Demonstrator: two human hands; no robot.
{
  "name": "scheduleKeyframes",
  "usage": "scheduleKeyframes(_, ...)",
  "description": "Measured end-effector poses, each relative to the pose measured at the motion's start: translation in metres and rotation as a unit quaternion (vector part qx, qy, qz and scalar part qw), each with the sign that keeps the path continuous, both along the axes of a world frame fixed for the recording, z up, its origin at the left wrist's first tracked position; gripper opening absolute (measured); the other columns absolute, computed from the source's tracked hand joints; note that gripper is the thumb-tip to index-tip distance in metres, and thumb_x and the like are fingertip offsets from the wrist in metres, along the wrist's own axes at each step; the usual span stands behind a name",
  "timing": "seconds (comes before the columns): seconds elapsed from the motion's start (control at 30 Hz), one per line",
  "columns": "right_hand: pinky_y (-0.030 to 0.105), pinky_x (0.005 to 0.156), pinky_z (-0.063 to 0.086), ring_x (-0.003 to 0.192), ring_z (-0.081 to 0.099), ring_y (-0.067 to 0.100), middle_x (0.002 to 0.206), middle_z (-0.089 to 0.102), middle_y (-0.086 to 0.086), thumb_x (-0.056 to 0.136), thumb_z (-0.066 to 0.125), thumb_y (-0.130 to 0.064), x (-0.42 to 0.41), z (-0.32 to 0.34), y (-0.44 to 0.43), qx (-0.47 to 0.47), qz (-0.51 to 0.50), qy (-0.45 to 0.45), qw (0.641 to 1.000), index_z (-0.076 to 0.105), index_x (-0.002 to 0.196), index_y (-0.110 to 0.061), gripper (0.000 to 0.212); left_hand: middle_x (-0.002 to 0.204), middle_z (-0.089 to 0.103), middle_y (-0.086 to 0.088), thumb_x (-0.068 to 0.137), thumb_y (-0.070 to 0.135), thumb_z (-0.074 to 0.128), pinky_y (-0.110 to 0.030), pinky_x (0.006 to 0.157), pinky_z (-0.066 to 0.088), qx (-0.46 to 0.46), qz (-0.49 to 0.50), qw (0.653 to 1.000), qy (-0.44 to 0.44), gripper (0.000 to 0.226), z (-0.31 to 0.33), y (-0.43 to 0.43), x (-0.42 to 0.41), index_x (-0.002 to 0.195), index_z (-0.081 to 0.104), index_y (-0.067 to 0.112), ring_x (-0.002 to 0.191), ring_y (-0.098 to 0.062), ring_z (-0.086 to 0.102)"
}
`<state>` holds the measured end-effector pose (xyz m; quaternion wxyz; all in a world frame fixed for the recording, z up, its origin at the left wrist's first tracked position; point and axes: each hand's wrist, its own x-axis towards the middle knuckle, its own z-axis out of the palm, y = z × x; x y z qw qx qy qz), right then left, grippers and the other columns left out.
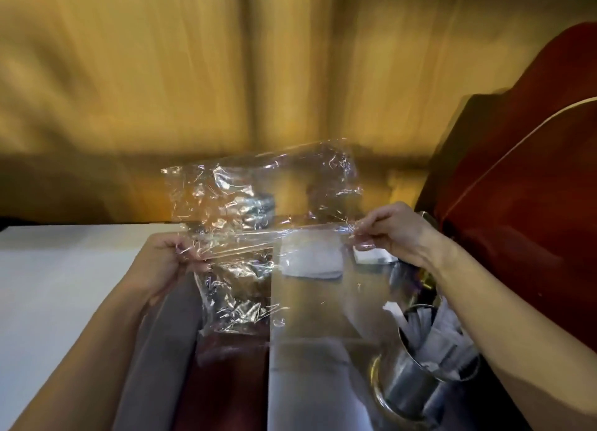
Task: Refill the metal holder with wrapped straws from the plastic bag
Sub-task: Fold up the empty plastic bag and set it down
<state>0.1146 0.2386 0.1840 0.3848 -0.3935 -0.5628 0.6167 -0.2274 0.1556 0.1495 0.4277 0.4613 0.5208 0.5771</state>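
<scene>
A clear, crinkled plastic bag (258, 197) is stretched out flat in the air in front of me. It looks empty of straws. My left hand (168, 262) pinches its left edge and my right hand (387, 233) pinches its right edge. At the lower right stands the shiny metal holder (416, 382), packed with white paper-wrapped straws (436, 333) sticking out of its top. My right forearm passes just above the holder.
A white table surface (48, 301) lies at the left. A folded white napkin (310, 259) rests on the reflective counter (310, 301) behind the bag. A dark red seat back (533, 172) rises at the right, and a yellow curtain (193, 75) hangs behind.
</scene>
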Motion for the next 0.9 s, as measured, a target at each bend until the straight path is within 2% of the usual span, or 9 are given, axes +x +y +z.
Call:
scheduleKeyframes(0.1, 0.029, 0.045, 0.055, 0.056, 0.07, 0.028, 0.058, 0.069, 0.016, 0.082, 0.038, 0.025, 0.004, -0.004, -0.001, -0.008, 0.012, -0.036, 0.999, 0.064, 0.048, -0.003, 0.051, 0.062, 0.067, -0.01, 0.076, -0.029, 0.032, -0.018, 0.044, 0.051, 0.028, -0.029, 0.999, 0.021, 0.059, -0.006, -0.001, -0.001, 0.037, 0.058, 0.007, 0.055, -0.018, 0.066)
scheduleKeyframes(0.23, 0.035, 0.053, 0.057, 0.056, 0.068, 0.026, 0.056, 0.067, 0.012, 0.076, 0.039, 0.024, 0.007, -0.009, -0.002, 0.01, 0.021, -0.062, 0.998, 0.06, 0.046, -0.004, 0.046, 0.062, 0.07, 0.0, 0.065, -0.028, 0.05, -0.018, 0.055, 0.053, 0.067, -0.1, 0.99, 0.077, 0.046, -0.012, -0.004, -0.006, 0.038, 0.06, 0.008, 0.06, -0.013, 0.066)
scheduleKeyframes(0.33, 0.029, 0.048, 0.053, 0.056, 0.065, 0.021, 0.062, 0.07, 0.01, 0.079, 0.038, 0.02, 0.006, -0.008, -0.003, 0.011, 0.017, -0.074, 0.997, 0.065, 0.061, 0.002, 0.037, 0.058, 0.068, 0.003, 0.071, -0.032, 0.035, -0.013, 0.049, 0.047, 0.04, -0.083, 0.989, 0.114, 0.057, -0.02, -0.002, -0.009, 0.039, 0.062, 0.009, 0.053, -0.006, 0.063)
scheduleKeyframes(0.43, 0.033, 0.048, 0.054, 0.06, 0.064, 0.029, 0.076, 0.064, 0.021, 0.086, 0.036, 0.003, 0.005, -0.009, -0.003, -0.019, 0.031, -0.01, 0.999, 0.062, 0.079, 0.012, 0.029, 0.057, 0.067, -0.001, 0.084, -0.021, 0.03, -0.017, 0.041, 0.047, 0.002, -0.061, 0.993, 0.103, 0.06, -0.026, -0.002, -0.012, 0.045, 0.066, 0.007, 0.048, -0.015, 0.061)
scheduleKeyframes(0.5, 0.036, 0.051, 0.055, 0.063, 0.063, 0.031, 0.086, 0.059, 0.022, 0.085, 0.047, -0.012, 0.006, -0.009, -0.001, -0.024, 0.043, 0.02, 0.999, 0.062, 0.085, 0.01, 0.027, 0.069, 0.073, -0.008, 0.092, -0.01, 0.034, -0.022, 0.042, 0.053, -0.015, -0.042, 0.998, 0.038, 0.051, -0.03, -0.002, -0.012, 0.064, 0.073, 0.008, 0.054, -0.023, 0.067)
scheduleKeyframes(0.6, 0.033, 0.051, 0.056, 0.069, 0.069, 0.025, 0.093, 0.062, 0.016, 0.068, 0.072, -0.016, 0.005, -0.011, 0.001, 0.0, 0.042, 0.003, 0.999, 0.064, 0.093, 0.0, 0.031, 0.102, 0.073, -0.014, 0.096, 0.023, 0.04, -0.032, 0.061, 0.06, -0.046, -0.088, 0.978, -0.185, 0.029, -0.038, -0.005, -0.007, 0.109, 0.063, 0.012, 0.079, -0.023, 0.07)
scheduleKeyframes(0.7, 0.032, 0.055, 0.059, 0.07, 0.069, 0.021, 0.102, 0.062, 0.013, 0.07, 0.07, 0.004, 0.003, -0.016, 0.001, 0.051, -0.02, -0.008, 0.998, 0.065, 0.092, -0.008, 0.025, 0.106, 0.07, -0.016, 0.09, 0.033, 0.042, -0.034, 0.078, 0.058, -0.075, -0.13, 0.945, -0.289, 0.038, -0.048, -0.014, 0.003, 0.099, 0.066, 0.006, 0.097, -0.025, 0.065)
scheduleKeyframes(0.8, 0.032, 0.064, 0.06, 0.073, 0.066, 0.025, 0.108, 0.058, 0.008, 0.07, 0.071, 0.004, 0.001, -0.017, 0.0, 0.091, -0.045, -0.022, 0.995, 0.064, 0.097, -0.017, 0.035, 0.086, 0.073, -0.011, 0.075, 0.0, 0.058, -0.027, 0.068, 0.059, -0.107, -0.113, 0.976, -0.152, 0.011, -0.047, -0.019, 0.018, 0.085, 0.063, 0.002, 0.083, -0.022, 0.071)
scheduleKeyframes(0.9, 0.014, 0.07, 0.053, 0.088, 0.063, 0.017, 0.104, 0.055, 0.002, 0.073, 0.071, 0.005, 0.0, -0.014, 0.0, 0.177, -0.036, -0.159, 0.971, 0.049, 0.126, -0.024, 0.064, 0.079, 0.071, -0.009, 0.074, -0.014, 0.061, -0.023, 0.055, 0.057, -0.069, -0.024, 0.997, -0.03, 0.022, -0.036, -0.013, 0.021, 0.079, 0.053, 0.005, 0.068, -0.016, 0.07)
